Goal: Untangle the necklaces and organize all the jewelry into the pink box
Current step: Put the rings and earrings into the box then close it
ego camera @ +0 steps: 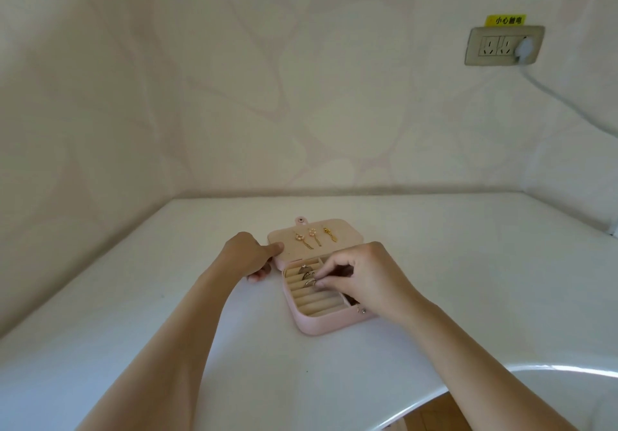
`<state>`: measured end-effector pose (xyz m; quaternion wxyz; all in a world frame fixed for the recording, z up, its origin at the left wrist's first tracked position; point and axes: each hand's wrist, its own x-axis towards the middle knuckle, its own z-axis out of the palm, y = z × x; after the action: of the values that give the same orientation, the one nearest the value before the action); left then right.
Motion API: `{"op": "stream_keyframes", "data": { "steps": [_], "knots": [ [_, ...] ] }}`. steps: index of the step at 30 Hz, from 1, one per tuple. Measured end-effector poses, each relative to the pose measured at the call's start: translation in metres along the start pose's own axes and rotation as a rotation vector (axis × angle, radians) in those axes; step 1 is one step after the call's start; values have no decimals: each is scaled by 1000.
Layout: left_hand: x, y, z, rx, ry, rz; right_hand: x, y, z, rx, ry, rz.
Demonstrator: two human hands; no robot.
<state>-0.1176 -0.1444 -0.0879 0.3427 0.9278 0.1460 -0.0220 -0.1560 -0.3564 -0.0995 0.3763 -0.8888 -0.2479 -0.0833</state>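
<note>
Placement: pink box point(321, 325) lies open on the white counter point(160, 303), just below centre of the frame, lid point(349, 241) folded flat away from the viewer. Three earrings point(314, 237) are pinned in a row on the lid lining. Left grip point(254, 258) is clamped on the lid's left corner, thumb on top and curled fingers tucked at the box's side, judged to be bracing the light box so it does not slide while the other hand works. Right grip point(364, 278) reaches in from the right, thumb and forefinger closed together on a ring point(311, 283) at the beige ring rolls point(317, 301); a second ring point(306, 275) sits one slot further back. Pinching from above suits pressing a band down into a slot. Hidden: the right-hand compartments lie mostly under the right grip, with only a dark patch showing, so I cannot tell whether the necklaces are inside or untangled. Whether the left fingers reach under the lid is unclear. A small metal piece at the box's front right corner is too small to identify. A wall socket point(505, 46) sits at upper right, its cable running out of the frame's right edge.
</note>
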Motion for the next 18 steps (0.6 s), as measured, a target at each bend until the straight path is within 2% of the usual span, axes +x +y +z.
{"op": "stream_keyframes", "data": {
  "steps": [7, 18],
  "knots": [
    [-1, 1, 0, -56, -9, -6, -4, -6, -1, -94, 27, -79],
    [-4, 3, -3, -395, -98, -53, -6, -4, -1, -172, -35, -266]
  ]
}}
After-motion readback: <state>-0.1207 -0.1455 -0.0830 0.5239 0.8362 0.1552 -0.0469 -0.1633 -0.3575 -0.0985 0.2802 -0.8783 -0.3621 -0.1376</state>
